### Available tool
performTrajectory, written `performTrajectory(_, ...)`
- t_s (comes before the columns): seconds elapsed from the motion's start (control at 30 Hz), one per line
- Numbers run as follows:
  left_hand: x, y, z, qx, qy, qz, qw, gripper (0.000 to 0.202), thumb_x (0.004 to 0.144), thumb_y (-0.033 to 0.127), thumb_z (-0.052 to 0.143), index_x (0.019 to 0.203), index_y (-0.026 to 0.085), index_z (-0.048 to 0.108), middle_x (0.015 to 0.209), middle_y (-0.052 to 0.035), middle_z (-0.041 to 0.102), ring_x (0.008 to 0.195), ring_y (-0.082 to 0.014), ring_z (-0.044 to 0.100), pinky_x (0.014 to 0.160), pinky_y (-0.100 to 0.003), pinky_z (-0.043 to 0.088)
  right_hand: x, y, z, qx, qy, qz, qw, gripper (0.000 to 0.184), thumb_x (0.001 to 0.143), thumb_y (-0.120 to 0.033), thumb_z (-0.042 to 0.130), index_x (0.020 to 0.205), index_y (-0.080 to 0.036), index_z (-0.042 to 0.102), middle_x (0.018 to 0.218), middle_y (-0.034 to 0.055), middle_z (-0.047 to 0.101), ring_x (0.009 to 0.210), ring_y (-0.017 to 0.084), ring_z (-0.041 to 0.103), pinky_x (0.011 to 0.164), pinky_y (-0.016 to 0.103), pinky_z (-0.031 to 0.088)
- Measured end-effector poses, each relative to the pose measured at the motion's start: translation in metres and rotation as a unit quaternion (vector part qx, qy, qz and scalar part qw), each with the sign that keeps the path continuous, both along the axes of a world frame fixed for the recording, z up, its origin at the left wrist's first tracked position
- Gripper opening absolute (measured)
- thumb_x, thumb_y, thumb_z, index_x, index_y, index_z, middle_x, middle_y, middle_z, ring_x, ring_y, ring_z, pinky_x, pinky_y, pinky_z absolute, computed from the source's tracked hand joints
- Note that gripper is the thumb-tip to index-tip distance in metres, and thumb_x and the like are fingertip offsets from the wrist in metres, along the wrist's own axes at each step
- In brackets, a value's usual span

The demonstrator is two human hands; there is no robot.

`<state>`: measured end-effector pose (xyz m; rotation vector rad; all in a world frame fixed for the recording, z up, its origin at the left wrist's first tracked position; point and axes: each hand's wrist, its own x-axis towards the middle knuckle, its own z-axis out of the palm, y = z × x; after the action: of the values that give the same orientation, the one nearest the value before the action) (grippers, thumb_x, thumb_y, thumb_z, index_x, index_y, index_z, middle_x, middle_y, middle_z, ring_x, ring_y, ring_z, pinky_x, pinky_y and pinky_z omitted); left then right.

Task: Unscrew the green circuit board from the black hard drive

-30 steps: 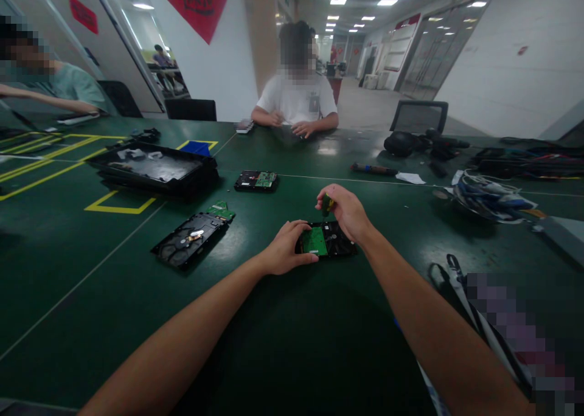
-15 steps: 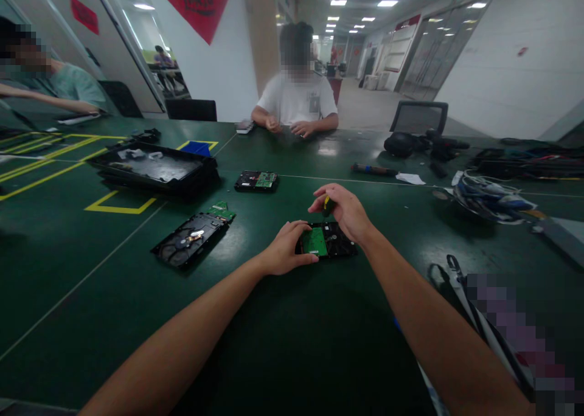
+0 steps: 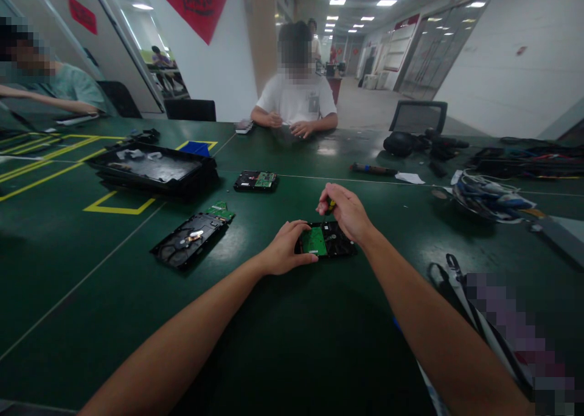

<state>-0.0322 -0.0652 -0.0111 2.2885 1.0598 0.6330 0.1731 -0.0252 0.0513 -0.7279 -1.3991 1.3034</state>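
Note:
A black hard drive (image 3: 329, 241) with a green circuit board facing up lies flat on the green table (image 3: 292, 331) in front of me. My left hand (image 3: 286, 247) grips its left edge, fingers curled over the board. My right hand (image 3: 347, 211) is closed on a small screwdriver (image 3: 330, 207) with a yellow and black handle, held upright over the drive's far edge. The tip is hidden behind my fingers.
An opened drive (image 3: 189, 239) with a loose green board lies to the left, another drive (image 3: 256, 180) further back. A stack of black trays (image 3: 152, 169) stands at the left. Cables (image 3: 488, 197) pile at the right. A person in white (image 3: 297, 97) sits opposite, another sits far left.
My right hand has shifted slightly around the screwdriver handle, fingers turning. My left hand and the drive have stayed in place.

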Motion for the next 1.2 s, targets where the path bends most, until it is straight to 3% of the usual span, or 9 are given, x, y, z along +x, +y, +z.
performTrajectory(0.13,-0.0003,0.0008,-0.0016,0.002,-0.005,-0.004,1.000,0.076,0.081,0.058,0.074,0.142,0.021,0.047,0.149,-0.0188,0.048,0.143,-0.0362,0.043,0.123,-0.062,0.025,0.0019,0.0016,0.0001,-0.005,0.022,0.003,1.000,0.041,0.094,-0.056,0.050,0.083,-0.022,0.071,0.073,0.0013,0.060,0.070,0.017,0.059,0.082,0.037,0.052)
performTrajectory(0.27,-0.0006,0.0007,-0.0027,-0.001,-0.007,-0.002,1.000,0.075,0.081,0.057,0.074,0.141,0.022,0.047,0.150,-0.0185,0.047,0.144,-0.0367,0.042,0.122,-0.063,0.026,0.0035,0.0026,-0.0007,-0.006,0.010,-0.020,1.000,0.025,0.088,-0.046,0.063,0.083,-0.022,0.069,0.085,0.0023,0.065,0.078,0.017,0.062,0.079,0.034,0.051)
performTrajectory(0.37,-0.0003,0.0000,-0.0025,-0.005,-0.010,0.001,1.000,0.075,0.081,0.057,0.074,0.141,0.022,0.048,0.150,-0.0182,0.047,0.144,-0.0371,0.042,0.122,-0.062,0.028,0.0032,0.0029,-0.0011,-0.011,0.007,-0.035,0.999,0.020,0.085,-0.043,0.068,0.082,-0.023,0.065,0.080,0.0001,0.065,0.077,0.016,0.063,0.077,0.032,0.050)
performTrajectory(0.53,0.0004,-0.0009,-0.0011,-0.002,-0.004,0.004,1.000,0.075,0.081,0.056,0.074,0.142,0.022,0.047,0.150,-0.0184,0.047,0.144,-0.0369,0.042,0.122,-0.063,0.028,0.0029,0.0042,-0.0012,0.006,0.017,-0.029,0.999,0.026,0.091,-0.044,0.056,0.079,-0.022,0.066,0.081,0.0018,0.067,0.080,0.018,0.065,0.084,0.036,0.050)
performTrajectory(0.73,0.0003,-0.0009,0.0002,-0.002,-0.001,0.001,1.000,0.075,0.082,0.056,0.074,0.142,0.021,0.047,0.150,-0.0191,0.047,0.144,-0.0365,0.042,0.122,-0.062,0.029,0.0042,0.0049,-0.0036,0.006,-0.014,-0.072,0.997,0.019,0.084,-0.038,0.072,0.081,-0.023,0.061,0.076,-0.0010,0.066,0.076,0.016,0.062,0.080,0.032,0.047)
performTrajectory(0.93,0.0004,-0.0008,0.0001,-0.001,-0.002,-0.001,1.000,0.075,0.082,0.056,0.074,0.142,0.022,0.046,0.149,-0.0190,0.048,0.144,-0.0364,0.042,0.122,-0.062,0.029,0.0018,0.0013,0.0009,0.015,0.008,-0.005,1.000,0.032,0.093,-0.050,0.059,0.077,-0.023,0.064,0.073,0.0002,0.062,0.075,0.018,0.065,0.084,0.037,0.051)
performTrajectory(1.1,-0.0003,0.0003,-0.0015,0.002,-0.002,-0.003,1.000,0.074,0.082,0.056,0.074,0.143,0.023,0.046,0.150,-0.0183,0.047,0.144,-0.0364,0.042,0.122,-0.063,0.027,0.0024,0.0013,0.0005,0.010,-0.001,-0.012,1.000,0.042,0.095,-0.059,0.051,0.082,-0.024,0.069,0.069,0.0006,0.060,0.071,0.018,0.062,0.083,0.038,0.051)
performTrajectory(1.2,-0.0006,0.0007,-0.0023,0.002,-0.001,-0.004,1.000,0.076,0.082,0.057,0.073,0.144,0.023,0.045,0.150,-0.0184,0.047,0.144,-0.0365,0.042,0.122,-0.064,0.026,0.0036,0.0023,-0.0012,0.025,-0.013,-0.011,1.000,0.041,0.095,-0.054,0.048,0.086,-0.023,0.073,0.077,0.0029,0.064,0.077,0.019,0.062,0.081,0.037,0.050)
